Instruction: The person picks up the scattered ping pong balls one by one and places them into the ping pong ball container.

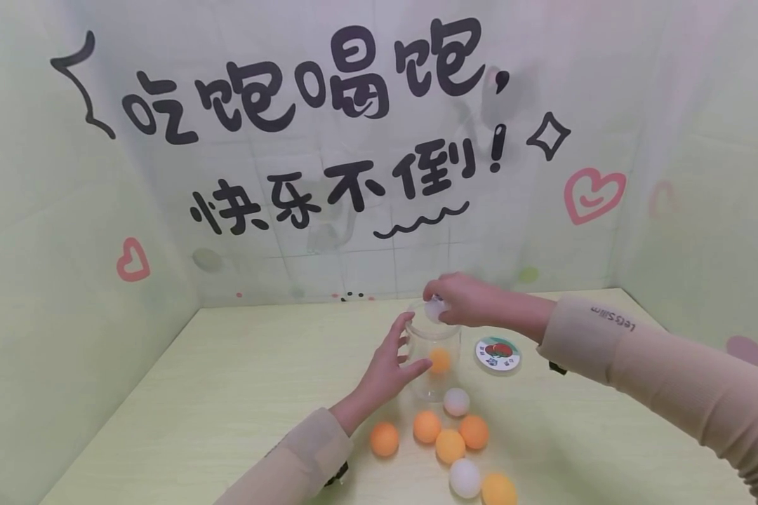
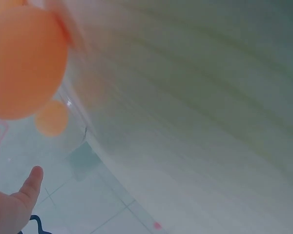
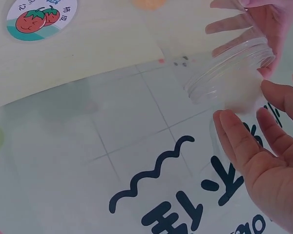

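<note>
A clear jar [image 1: 422, 379] stands upright on the table, with an orange ping-pong ball [image 1: 440, 360] inside. My left hand [image 1: 388, 368] holds the jar from the left, its thumb across the front and its fingers round the far side. At the jar's mouth, my right hand [image 1: 464, 300] pinches a white ping-pong ball [image 1: 436, 308]. The right wrist view shows this white ball [image 3: 240, 90] at the threaded rim between the fingertips and thumb. In the left wrist view, only part of the left hand [image 2: 14, 207] appears, below a large, close orange ball [image 2: 27, 63].
In front of the jar lie several loose balls, among them an orange ball [image 1: 384, 439] and white balls [image 1: 465, 478] [image 1: 457, 402]. A round, lid-like disc [image 1: 497, 354] with a tomato picture lies right of the jar. A printed curtain [image 1: 354, 266] hangs behind the table [image 1: 215, 393].
</note>
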Available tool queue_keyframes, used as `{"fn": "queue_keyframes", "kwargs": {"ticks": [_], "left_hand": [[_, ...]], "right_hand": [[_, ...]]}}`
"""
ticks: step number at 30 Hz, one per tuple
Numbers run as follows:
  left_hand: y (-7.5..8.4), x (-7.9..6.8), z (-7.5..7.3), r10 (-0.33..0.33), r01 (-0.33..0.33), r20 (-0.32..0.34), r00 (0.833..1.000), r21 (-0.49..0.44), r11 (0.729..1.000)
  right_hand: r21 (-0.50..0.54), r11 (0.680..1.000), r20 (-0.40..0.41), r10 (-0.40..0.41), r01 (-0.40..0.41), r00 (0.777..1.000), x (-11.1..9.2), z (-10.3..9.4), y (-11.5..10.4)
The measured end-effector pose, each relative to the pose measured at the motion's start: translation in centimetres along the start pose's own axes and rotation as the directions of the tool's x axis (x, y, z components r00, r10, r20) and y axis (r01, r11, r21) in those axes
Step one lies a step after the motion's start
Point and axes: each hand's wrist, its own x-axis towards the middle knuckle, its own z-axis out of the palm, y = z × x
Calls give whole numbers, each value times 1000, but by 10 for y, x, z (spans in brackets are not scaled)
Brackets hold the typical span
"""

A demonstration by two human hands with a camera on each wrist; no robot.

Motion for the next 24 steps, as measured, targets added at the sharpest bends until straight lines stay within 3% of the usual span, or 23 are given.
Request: {"fn": "queue_keyframes", "kwargs": {"ticks": [12,24], "left_hand": [[0,0,0,-10,10,3,1000,8,1000],[2,-1,0,-12,12,8,1000,4,1000]], "right_hand": [[30,999,-46,-33,35,998,-9,-5,11],[26,998,-107,-58,61,993,-39,1,19]]}}
